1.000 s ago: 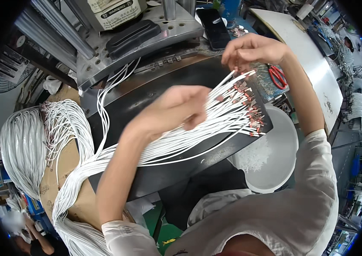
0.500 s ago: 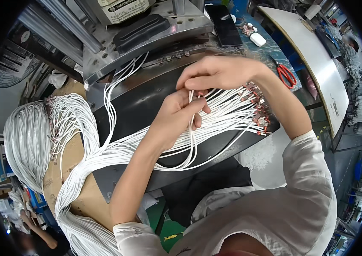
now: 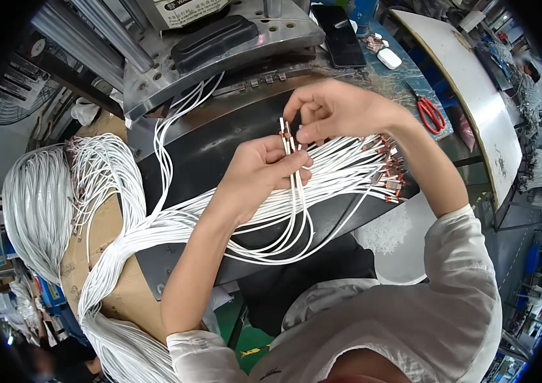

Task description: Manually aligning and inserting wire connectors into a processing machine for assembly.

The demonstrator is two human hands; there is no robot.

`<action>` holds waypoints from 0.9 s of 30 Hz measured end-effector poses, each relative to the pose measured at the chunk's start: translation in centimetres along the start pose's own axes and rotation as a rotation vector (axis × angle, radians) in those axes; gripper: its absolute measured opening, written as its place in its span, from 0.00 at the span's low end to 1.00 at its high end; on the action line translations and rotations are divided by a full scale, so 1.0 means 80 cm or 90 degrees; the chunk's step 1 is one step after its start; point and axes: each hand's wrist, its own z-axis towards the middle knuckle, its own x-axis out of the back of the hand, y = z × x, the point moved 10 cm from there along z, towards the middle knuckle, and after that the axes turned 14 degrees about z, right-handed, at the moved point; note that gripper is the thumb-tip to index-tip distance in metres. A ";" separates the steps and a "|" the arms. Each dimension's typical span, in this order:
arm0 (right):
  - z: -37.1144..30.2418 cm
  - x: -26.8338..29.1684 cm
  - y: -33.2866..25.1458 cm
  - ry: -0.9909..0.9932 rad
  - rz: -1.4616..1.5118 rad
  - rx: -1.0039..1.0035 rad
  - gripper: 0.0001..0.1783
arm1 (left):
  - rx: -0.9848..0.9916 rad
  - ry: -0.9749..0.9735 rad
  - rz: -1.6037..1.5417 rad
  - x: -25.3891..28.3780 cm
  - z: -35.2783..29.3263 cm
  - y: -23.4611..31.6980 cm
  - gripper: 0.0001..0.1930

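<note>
The left hand [image 3: 267, 171] is closed on a few white held cables [image 3: 294, 201], gripping them between thumb and fingers just below their ends, which point toward the far side and show red and copper-coloured fittings. The right hand [image 3: 331, 115] is just right of these ends, fingers bent and thumb drawn in; whether it grasps anything cannot be told. Below the left hand the held cables hang in loops toward the near side, over the black tabletop [image 3: 210, 143]. The main cable bundle [image 3: 341, 167] lies across that tabletop beneath the hands, its fitted ends fanned out at the right edge. As to progress, the held cables are judged to be a small share: they are lifted clear at their ends, while the greater part of the bundle lies out of the hands. Whether any of the bundle's ends have been worked cannot be established. At the far left, several loose cables [image 3: 162, 150] run beneath a metal machine plate [image 3: 290, 45]. A large cable coil [image 3: 38, 217] rests at the left, beside cardboard [image 3: 103, 236]. Red-handled snips [image 3: 432, 116] and a phone [image 3: 339, 39] lie at the far right; a pale bin [image 3: 402, 252] with white scraps stands near right, below the tabletop edge.
</note>
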 end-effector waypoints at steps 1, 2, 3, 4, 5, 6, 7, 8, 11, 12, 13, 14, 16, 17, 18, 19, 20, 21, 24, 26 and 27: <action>0.001 0.016 0.005 0.066 0.001 0.005 0.19 | -0.013 0.009 0.000 0.002 -0.001 0.004 0.13; 0.005 0.040 0.003 0.165 -0.113 0.029 0.21 | -0.014 0.024 0.007 0.006 -0.002 0.006 0.13; 0.004 0.056 -0.017 0.243 -0.213 0.135 0.23 | -0.023 0.039 0.009 0.008 -0.003 0.008 0.13; 0.009 0.056 -0.030 0.301 -0.469 0.198 0.24 | -0.020 0.052 0.012 0.011 -0.004 0.008 0.13; 0.020 0.055 -0.024 0.298 -0.526 0.195 0.24 | -0.008 0.071 0.023 0.014 -0.004 0.006 0.12; 0.033 0.056 -0.016 0.308 -0.577 0.177 0.24 | -0.004 0.090 0.031 0.018 -0.005 0.005 0.11; 0.046 0.055 -0.003 0.305 -0.626 0.127 0.24 | -0.024 0.097 0.033 0.019 -0.004 0.009 0.11; 0.055 0.051 -0.001 0.319 -0.718 0.119 0.24 | -0.024 0.100 0.066 0.020 -0.003 0.009 0.11; 0.060 0.041 0.000 0.337 -0.706 0.120 0.23 | -0.037 0.108 0.110 0.025 -0.001 0.010 0.14; 0.054 0.034 -0.006 0.323 -0.646 0.157 0.20 | -0.037 0.101 0.098 0.025 0.000 0.010 0.15; 0.046 0.039 -0.004 0.329 -0.503 0.141 0.17 | -0.047 0.096 0.084 0.026 0.000 0.011 0.15; 0.039 0.037 -0.003 0.309 -0.521 0.106 0.16 | -0.055 0.092 0.070 0.026 0.000 0.013 0.15; 0.023 0.037 0.005 0.267 -0.412 0.042 0.15 | -0.035 0.105 0.044 0.029 0.000 0.008 0.14; 0.014 0.039 0.014 0.252 -0.288 -0.004 0.15 | -0.039 0.107 0.039 0.028 0.000 0.009 0.12; 0.009 0.039 0.026 0.241 -0.166 -0.048 0.14 | -0.021 0.118 0.044 0.028 0.001 0.007 0.11; 0.005 0.039 0.029 0.238 -0.044 -0.045 0.15 | -0.026 0.121 0.043 0.026 0.003 0.008 0.09; 0.001 0.036 0.033 0.234 0.080 -0.044 0.15 | -0.006 0.129 0.036 0.025 0.004 0.004 0.08; 0.000 0.035 0.044 0.241 0.196 -0.067 0.16 | 0.000 0.132 0.051 0.022 0.006 0.003 0.08; 0.000 0.031 0.039 0.240 0.252 0.014 0.18 | 0.009 0.163 0.111 0.021 0.010 0.002 0.08; 0.000 0.027 0.042 0.246 0.231 0.022 0.17 | 0.002 0.170 0.124 0.021 0.012 0.003 0.09; 0.000 0.024 0.042 0.245 0.205 0.020 0.17 | 0.000 0.176 0.132 0.022 0.012 0.004 0.09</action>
